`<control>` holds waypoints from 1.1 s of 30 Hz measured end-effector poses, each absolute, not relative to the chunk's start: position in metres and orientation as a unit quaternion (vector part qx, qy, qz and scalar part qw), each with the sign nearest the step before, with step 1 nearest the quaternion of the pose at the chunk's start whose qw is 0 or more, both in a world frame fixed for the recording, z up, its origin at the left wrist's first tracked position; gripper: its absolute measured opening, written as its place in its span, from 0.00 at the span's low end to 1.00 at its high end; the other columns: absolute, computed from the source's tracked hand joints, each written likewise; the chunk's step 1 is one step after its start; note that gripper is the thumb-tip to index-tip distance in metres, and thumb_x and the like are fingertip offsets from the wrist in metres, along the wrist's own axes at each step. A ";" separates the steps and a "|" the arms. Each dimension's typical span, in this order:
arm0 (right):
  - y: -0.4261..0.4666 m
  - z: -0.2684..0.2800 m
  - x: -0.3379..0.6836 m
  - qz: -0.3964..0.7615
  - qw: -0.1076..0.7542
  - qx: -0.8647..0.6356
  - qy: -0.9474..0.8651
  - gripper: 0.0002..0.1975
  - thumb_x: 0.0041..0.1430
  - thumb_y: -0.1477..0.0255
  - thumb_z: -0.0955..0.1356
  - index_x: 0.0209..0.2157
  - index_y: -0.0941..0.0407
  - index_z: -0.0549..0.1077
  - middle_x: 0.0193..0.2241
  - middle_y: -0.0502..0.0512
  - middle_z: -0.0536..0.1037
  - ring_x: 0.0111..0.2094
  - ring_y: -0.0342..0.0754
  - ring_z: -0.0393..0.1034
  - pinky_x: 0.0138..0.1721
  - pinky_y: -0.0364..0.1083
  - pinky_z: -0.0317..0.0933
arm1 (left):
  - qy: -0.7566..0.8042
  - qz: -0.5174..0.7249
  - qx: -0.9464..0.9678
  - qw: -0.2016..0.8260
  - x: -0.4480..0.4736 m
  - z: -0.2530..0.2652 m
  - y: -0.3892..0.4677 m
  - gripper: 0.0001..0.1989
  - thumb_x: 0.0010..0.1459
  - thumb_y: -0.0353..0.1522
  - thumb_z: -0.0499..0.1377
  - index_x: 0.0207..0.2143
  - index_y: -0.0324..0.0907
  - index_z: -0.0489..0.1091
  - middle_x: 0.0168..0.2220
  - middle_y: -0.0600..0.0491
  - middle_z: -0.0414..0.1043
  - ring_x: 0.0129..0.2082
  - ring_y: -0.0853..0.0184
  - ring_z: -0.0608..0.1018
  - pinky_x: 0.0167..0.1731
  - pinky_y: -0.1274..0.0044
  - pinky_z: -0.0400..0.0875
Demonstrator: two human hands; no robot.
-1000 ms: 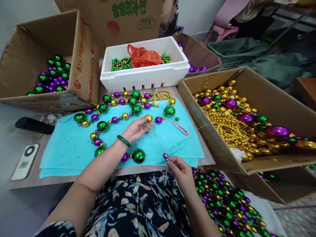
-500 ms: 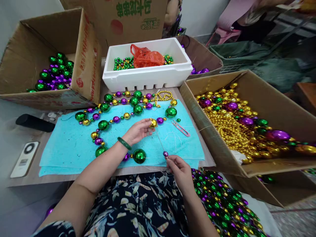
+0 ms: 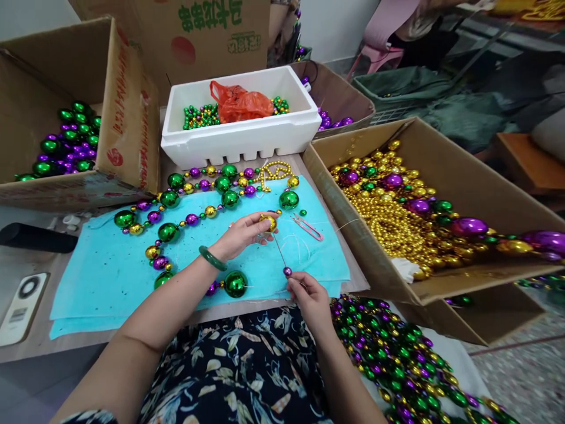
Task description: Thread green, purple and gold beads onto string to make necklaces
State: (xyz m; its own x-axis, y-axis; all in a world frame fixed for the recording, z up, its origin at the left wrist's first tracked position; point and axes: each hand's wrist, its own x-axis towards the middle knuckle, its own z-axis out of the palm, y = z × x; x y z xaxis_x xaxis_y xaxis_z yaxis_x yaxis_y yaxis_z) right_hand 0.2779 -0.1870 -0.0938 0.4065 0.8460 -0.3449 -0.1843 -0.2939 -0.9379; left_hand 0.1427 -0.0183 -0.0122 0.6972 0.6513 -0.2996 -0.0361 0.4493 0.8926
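Observation:
My left hand [image 3: 242, 234], with a green bangle [image 3: 212, 258] on its wrist, pinches a large gold bead [image 3: 268, 224] over the turquoise towel [image 3: 106, 259]. In my right hand [image 3: 309, 294], at the towel's front edge, thumb and finger grip a thin needle-like wire [image 3: 281, 253]. A small purple bead [image 3: 287, 271] sits on that wire near my right fingertips, and the wire's far end reaches the gold bead. Behind my hands, a strand of green, gold and purple beads [image 3: 168, 232] winds over the towel. Pink thread snips [image 3: 308, 227] lie to the right of my left hand.
A white foam box [image 3: 241, 136] with small beads and a red plastic bag [image 3: 242, 105] stands at the back. Cardboard boxes of beads flank the towel, at left [image 3: 132, 118] and right [image 3: 375, 282]. Finished-looking bead strands [image 3: 397, 353] hang at lower right. A phone [image 3: 23, 306] lies left.
The view has swung right, so everything sits further left. My left hand with the gold bead has moved slightly right over the towel, now mostly covering a purple bead behind it.

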 end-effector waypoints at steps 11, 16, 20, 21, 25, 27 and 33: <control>-0.187 -0.098 0.295 0.436 0.549 -0.650 -0.292 0.11 0.49 0.63 0.69 0.27 0.57 0.73 0.18 0.48 0.69 0.20 0.42 0.61 0.23 0.42 0.55 | 0.264 0.135 0.636 0.713 0.156 -0.013 -0.008 0.23 0.50 0.35 0.65 0.49 0.43 0.70 0.40 0.52 0.72 0.37 0.70 0.72 0.38 0.77 0.66; -0.187 -0.092 0.297 0.433 0.586 -0.631 -0.266 0.10 0.50 0.64 0.69 0.28 0.57 0.73 0.19 0.49 0.69 0.20 0.41 0.61 0.23 0.41 0.56 | 0.195 -0.018 0.834 0.515 0.166 -0.012 0.002 0.31 0.50 0.34 0.65 0.57 0.45 0.63 0.47 0.48 0.71 0.43 0.64 0.72 0.43 0.72 0.67; -0.188 -0.088 0.301 0.397 0.620 -0.638 -0.228 0.10 0.51 0.64 0.69 0.30 0.57 0.73 0.20 0.49 0.70 0.21 0.41 0.62 0.23 0.41 0.58 | 0.213 0.032 0.961 0.173 0.200 -0.012 0.010 0.15 0.61 0.27 0.51 0.49 0.42 0.70 0.43 0.46 0.72 0.44 0.62 0.71 0.45 0.69 0.65; -0.188 -0.087 0.301 0.391 0.624 -0.639 -0.222 0.10 0.51 0.64 0.69 0.30 0.57 0.72 0.20 0.49 0.70 0.21 0.41 0.62 0.22 0.41 0.57 | 0.214 0.029 0.969 0.120 0.211 -0.014 0.009 0.16 0.62 0.26 0.49 0.48 0.41 0.71 0.41 0.46 0.73 0.43 0.62 0.71 0.43 0.70 0.66; -0.188 -0.089 0.302 0.371 0.637 -0.644 -0.205 0.11 0.52 0.63 0.69 0.30 0.57 0.72 0.20 0.49 0.70 0.19 0.41 0.61 0.20 0.41 0.55 | 0.225 -0.041 0.971 0.063 0.257 -0.027 0.005 0.16 0.63 0.25 0.46 0.48 0.36 0.69 0.42 0.43 0.70 0.37 0.62 0.75 0.32 0.74 0.68; -0.188 -0.090 0.302 0.364 0.641 -0.646 -0.198 0.12 0.51 0.62 0.69 0.30 0.57 0.72 0.20 0.49 0.70 0.19 0.41 0.61 0.19 0.41 0.54 | 0.246 -0.061 0.964 0.078 0.273 -0.035 0.004 0.15 0.62 0.24 0.45 0.46 0.32 0.69 0.41 0.40 0.70 0.36 0.61 0.76 0.30 0.73 0.68; -0.192 -0.091 0.305 0.366 0.642 -0.648 -0.187 0.11 0.51 0.63 0.69 0.31 0.57 0.72 0.20 0.49 0.70 0.19 0.41 0.61 0.19 0.41 0.54 | 0.273 -0.013 0.948 0.165 0.274 -0.045 0.012 0.12 0.60 0.25 0.50 0.42 0.33 0.71 0.41 0.40 0.71 0.39 0.60 0.76 0.36 0.72 0.69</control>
State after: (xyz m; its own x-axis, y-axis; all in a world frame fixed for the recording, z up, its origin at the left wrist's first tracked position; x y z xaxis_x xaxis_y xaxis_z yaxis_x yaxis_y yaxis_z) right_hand 0.3049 -0.1915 -0.0915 0.6618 0.7120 -0.2349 -0.2282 -0.1072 -0.9677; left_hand 0.2740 0.0124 -0.0449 0.8501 0.5138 -0.1152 0.5226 -0.7963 0.3046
